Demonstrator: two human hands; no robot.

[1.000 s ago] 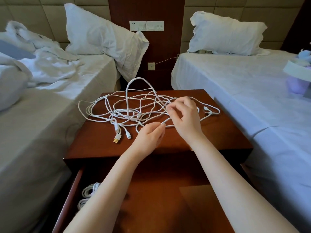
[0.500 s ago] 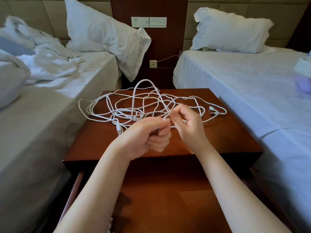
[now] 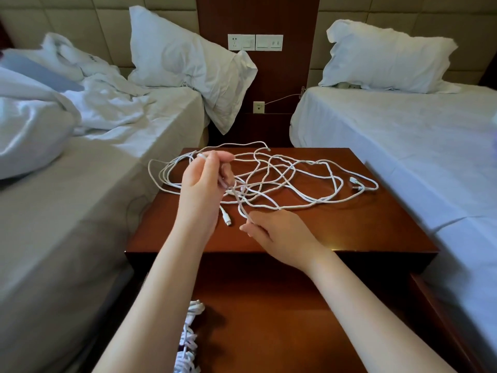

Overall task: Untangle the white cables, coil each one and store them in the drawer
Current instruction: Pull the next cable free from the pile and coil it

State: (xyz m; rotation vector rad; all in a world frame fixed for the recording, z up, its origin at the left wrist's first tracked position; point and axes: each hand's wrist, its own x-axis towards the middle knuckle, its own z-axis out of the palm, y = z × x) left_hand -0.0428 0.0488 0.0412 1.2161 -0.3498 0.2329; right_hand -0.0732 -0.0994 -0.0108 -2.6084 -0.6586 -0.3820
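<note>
Head view showed the left hand [image 3: 202, 184] and the right hand [image 3: 278, 230] both pinching one strand of the white cables [image 3: 246, 188], the tangle lying on the nightstand [image 3: 357, 232] just beyond the grips, so a hard pull there could have tightened the knots.

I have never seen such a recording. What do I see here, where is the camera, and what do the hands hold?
There is no machine: these are a person's two bare hands. The camera sits on the person's head and looks forward and down, so the arms enter from below. On the wooden nightstand lies a tangle of white cables. The left hand holds a strand lifted in its grip; the right hand pinches a strand nearer the front edge. Below, the drawer is open, with a coiled cable already in it.
</note>
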